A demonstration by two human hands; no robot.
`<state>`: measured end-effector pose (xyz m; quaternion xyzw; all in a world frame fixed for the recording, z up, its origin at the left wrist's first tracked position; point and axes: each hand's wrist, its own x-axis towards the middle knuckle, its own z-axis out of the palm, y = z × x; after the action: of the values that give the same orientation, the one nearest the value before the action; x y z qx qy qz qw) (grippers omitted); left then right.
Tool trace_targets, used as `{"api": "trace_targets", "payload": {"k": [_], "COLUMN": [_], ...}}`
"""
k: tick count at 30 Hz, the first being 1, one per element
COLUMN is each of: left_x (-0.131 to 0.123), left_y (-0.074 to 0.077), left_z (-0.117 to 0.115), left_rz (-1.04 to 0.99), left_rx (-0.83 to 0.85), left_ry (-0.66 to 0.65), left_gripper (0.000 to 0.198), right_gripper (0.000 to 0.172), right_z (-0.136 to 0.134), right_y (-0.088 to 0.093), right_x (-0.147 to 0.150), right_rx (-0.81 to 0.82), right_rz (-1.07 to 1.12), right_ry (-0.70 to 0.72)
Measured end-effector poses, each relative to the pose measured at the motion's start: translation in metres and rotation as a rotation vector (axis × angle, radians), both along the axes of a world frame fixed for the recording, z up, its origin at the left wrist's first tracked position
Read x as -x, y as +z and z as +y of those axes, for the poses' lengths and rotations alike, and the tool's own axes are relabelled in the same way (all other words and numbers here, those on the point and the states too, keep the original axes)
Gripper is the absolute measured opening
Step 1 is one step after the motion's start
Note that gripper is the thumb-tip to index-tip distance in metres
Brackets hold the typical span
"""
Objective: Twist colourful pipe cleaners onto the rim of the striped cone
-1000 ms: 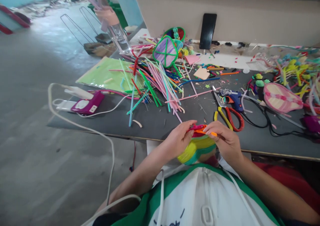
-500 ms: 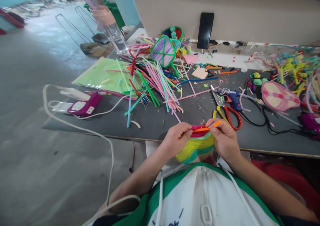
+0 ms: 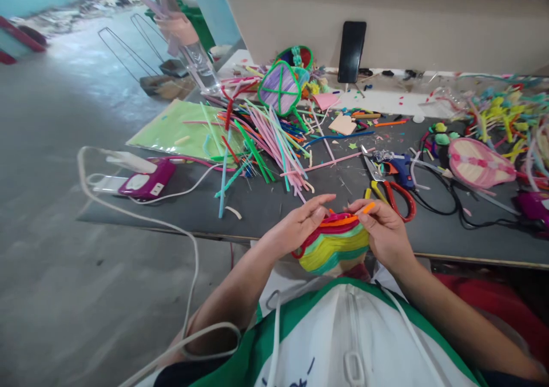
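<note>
A striped pipe-cleaner craft piece (image 3: 337, 247) in red, mint, yellow and teal bands sits between my hands at the table's front edge. Along its top edge runs an orange pipe cleaner (image 3: 338, 222). My right hand (image 3: 386, 230) pinches that strip between thumb and fingers, its short end sticking up past them. At the craft's left side, my left hand (image 3: 298, 227) rests with index finger stretched out and thumb slightly apart; its lower fingers are hidden. Just beyond my right hand lie red-and-yellow-handled scissors (image 3: 392, 195).
Loose pipe cleaners (image 3: 274, 141) cover the table's middle. A blue glue gun (image 3: 401, 172) lies behind the scissors. A pink heart-like piece (image 3: 480, 161) is at right, a purple power strip (image 3: 148, 180) with a white cable at left. A phone (image 3: 352, 52) leans at the back, a water bottle (image 3: 195, 58) stands back left.
My left fingers have loosened from their pinch at the top edge and stretched out, shifting slightly left. More of the orange strip and the craft's left side shows. My right hand keeps its pinch.
</note>
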<state>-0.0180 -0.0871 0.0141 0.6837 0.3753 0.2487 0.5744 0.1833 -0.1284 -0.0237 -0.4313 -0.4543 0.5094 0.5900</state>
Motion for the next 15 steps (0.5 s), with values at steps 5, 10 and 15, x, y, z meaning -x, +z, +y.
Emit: {"api": "trace_targets", "payload": {"k": [5,10,15], "left_x": [-0.008,-0.010,-0.015], "left_y": [0.000,0.002,0.001], "left_z": [0.001,-0.005,-0.011], "left_rz": [0.108,0.269,0.279], "left_rx": [-0.236,-0.345,-0.401], "left_ry": [-0.104,-0.042,0.010], "left_gripper": [0.041,0.028,0.029], "right_gripper": [0.003,0.003,0.002], "right_z": [-0.001,0.000,-0.001], "right_y": [0.001,0.000,0.000], "right_x": [0.000,-0.001,0.000], "right_rx": [-0.026,-0.007,0.004], "right_rz": [0.013,0.043,0.036], "right_ry": [0.019,0.014,-0.018]}}
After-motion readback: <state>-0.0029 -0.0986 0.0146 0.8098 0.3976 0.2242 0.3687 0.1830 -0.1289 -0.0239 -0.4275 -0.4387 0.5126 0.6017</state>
